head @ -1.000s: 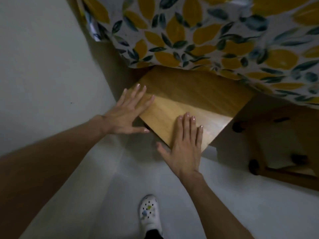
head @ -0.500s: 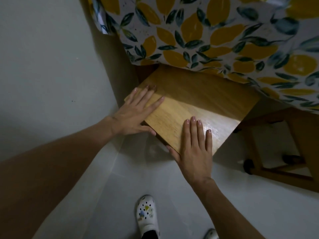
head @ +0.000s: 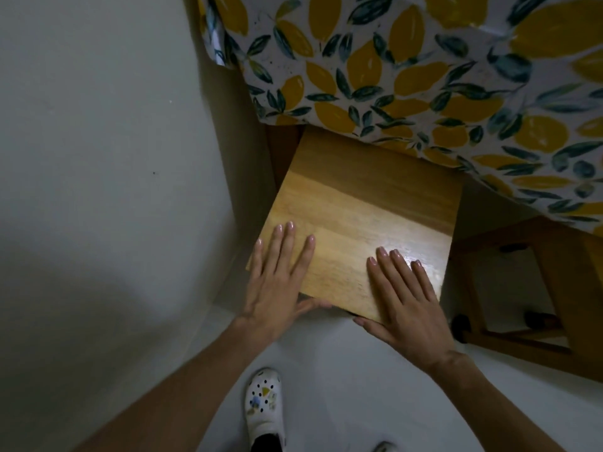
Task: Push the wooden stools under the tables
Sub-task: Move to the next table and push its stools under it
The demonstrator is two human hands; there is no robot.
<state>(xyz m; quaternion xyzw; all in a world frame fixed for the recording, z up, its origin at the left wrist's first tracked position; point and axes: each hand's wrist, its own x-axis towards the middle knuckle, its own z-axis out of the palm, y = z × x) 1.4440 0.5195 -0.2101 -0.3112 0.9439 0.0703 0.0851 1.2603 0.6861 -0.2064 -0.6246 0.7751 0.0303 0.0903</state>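
A wooden stool [head: 365, 203] with a square, light-brown seat stands on the floor, its far edge tucked beneath the table's lemon-print cloth [head: 408, 76]. My left hand [head: 277, 282] lies on the seat's near left corner, fingers flat on top and thumb under the front edge. At the near right corner my right hand [head: 408, 301] holds the seat the same way. The stool's legs are hidden under the seat.
A white wall [head: 98, 158] runs close along the stool's left side. A second wooden stool frame [head: 554, 288] stands under the table at the right. My white clog [head: 264, 406] is on the pale floor behind the stool.
The seat has turned from a diagonal angle to nearly square with the table edge. Both hands have slid back to its near corners, thumbs now under the front edge.
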